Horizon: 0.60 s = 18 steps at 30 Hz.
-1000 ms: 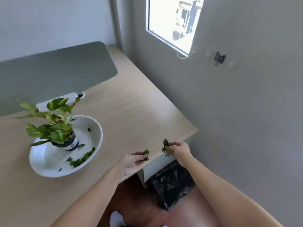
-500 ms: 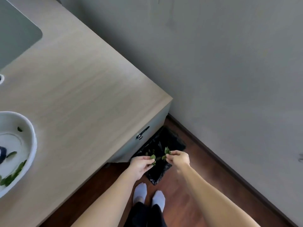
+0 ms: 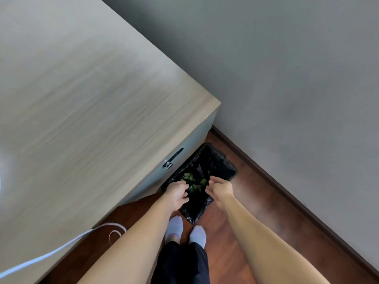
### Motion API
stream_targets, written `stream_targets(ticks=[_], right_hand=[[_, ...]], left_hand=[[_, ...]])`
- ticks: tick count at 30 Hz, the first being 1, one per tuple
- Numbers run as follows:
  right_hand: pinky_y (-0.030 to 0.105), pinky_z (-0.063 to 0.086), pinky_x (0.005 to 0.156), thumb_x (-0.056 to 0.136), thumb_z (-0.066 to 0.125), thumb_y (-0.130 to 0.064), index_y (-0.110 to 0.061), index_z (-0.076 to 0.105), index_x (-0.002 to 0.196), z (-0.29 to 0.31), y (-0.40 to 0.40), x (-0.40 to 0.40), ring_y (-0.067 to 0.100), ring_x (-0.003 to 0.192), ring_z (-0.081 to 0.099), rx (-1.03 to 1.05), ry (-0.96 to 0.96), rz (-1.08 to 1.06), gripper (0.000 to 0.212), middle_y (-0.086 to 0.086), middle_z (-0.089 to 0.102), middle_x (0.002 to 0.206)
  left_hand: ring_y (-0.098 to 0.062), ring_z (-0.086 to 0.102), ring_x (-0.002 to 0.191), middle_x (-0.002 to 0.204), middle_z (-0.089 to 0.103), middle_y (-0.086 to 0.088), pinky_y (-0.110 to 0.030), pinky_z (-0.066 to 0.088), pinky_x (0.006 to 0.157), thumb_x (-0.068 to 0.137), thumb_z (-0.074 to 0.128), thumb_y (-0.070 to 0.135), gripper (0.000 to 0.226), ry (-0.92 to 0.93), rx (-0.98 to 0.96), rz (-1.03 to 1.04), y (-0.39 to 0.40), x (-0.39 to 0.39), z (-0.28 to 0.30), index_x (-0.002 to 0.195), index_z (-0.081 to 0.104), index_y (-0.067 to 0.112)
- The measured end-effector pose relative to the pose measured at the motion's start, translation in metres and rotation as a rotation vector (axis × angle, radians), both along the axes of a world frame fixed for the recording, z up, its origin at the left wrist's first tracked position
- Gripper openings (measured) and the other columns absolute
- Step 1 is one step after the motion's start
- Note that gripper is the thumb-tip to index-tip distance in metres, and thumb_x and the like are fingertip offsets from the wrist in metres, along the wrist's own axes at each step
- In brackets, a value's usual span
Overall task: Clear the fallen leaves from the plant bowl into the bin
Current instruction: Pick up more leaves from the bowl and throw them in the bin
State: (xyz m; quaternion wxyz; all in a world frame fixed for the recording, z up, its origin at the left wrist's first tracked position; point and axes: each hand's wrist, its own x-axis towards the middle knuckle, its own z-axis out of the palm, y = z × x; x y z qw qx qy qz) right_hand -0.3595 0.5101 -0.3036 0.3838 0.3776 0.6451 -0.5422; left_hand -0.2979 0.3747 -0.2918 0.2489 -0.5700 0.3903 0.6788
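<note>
Both my hands hover over the black-lined bin (image 3: 217, 160), which stands on the floor against the desk's side. My left hand (image 3: 176, 192) is over the bin's near-left rim, its fingers loosely curled and pointing down with nothing in them. Over the near-right rim, my right hand (image 3: 221, 188) has its fingers spread downward and holds nothing. Several green leaves (image 3: 193, 181), blurred, show between the two hands inside the bin's mouth. The plant bowl is out of view.
The light wood desk (image 3: 92, 103) fills the left. Its grey side carries a metal lock handle (image 3: 172, 158) just above the bin. A white cable (image 3: 61, 247) hangs off the desk's near edge. A grey wall and dark skirting run on the right. My socked feet (image 3: 185, 230) stand on the wood floor.
Both hands went from the desk edge down to the bin. Their fingers have parted and the leaves they pinched are now in the bin. The view tilted down and the bowl left the frame.
</note>
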Motion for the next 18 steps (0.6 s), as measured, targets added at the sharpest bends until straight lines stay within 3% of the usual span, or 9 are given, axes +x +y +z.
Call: stream_targets(ticks=[5, 12, 14, 16, 18], right_hand=[[0.031, 0.054, 0.088, 0.091, 0.050, 0.003, 0.001, 0.060, 0.120, 0.055, 0.002, -0.010, 0.029, 0.113, 0.062, -0.003, 0.058, 0.005, 0.030, 0.014, 0.062, 0.108], [0.033, 0.053, 0.088, 0.091, 0.052, 0.003, 0.005, 0.063, 0.112, 0.171, -0.013, -0.032, 0.026, 0.096, 0.063, -0.073, 0.226, 0.129, 0.024, 0.015, 0.065, 0.102], [0.033, 0.055, 0.080, 0.089, 0.054, 0.004, 0.006, 0.062, 0.111, 0.202, -0.026, -0.039, 0.026, 0.091, 0.062, -0.099, 0.274, 0.188, 0.024, 0.014, 0.066, 0.089], [0.029, 0.053, 0.072, 0.088, 0.054, 0.006, 0.009, 0.060, 0.112, 0.231, -0.047, -0.045, 0.024, 0.081, 0.062, -0.133, 0.342, 0.258, 0.025, 0.012, 0.064, 0.078], [0.024, 0.052, 0.064, 0.088, 0.054, 0.007, 0.010, 0.059, 0.113, 0.254, -0.070, -0.051, 0.019, 0.068, 0.059, -0.153, 0.408, 0.320, 0.026, 0.011, 0.061, 0.074]], left_hand=[[-0.032, 0.039, 0.136, 0.149, 0.039, -0.013, -0.042, 0.036, 0.109, 0.099, 0.038, 0.006, 0.044, 0.036, -0.020, -0.033, -0.003, -0.012, 0.047, 0.143, 0.039, 0.006], [-0.031, 0.044, 0.133, 0.147, 0.042, -0.011, -0.042, 0.037, 0.108, 0.098, 0.043, 0.017, 0.045, 0.210, -0.035, -0.222, -0.021, -0.028, 0.175, 0.142, 0.040, 0.007], [-0.028, 0.052, 0.124, 0.133, 0.052, -0.010, -0.040, 0.039, 0.104, 0.098, 0.043, 0.020, 0.037, 0.288, -0.057, -0.229, -0.034, -0.026, 0.211, 0.132, 0.048, 0.008], [-0.023, 0.059, 0.095, 0.102, 0.059, -0.006, -0.035, 0.045, 0.084, 0.097, 0.045, 0.021, 0.016, 0.365, -0.094, -0.196, -0.051, -0.018, 0.246, 0.108, 0.055, 0.013], [-0.017, 0.056, 0.075, 0.083, 0.056, 0.000, -0.027, 0.039, 0.067, 0.097, 0.046, 0.022, 0.011, 0.408, -0.150, -0.181, -0.073, -0.007, 0.272, 0.088, 0.051, 0.019]])
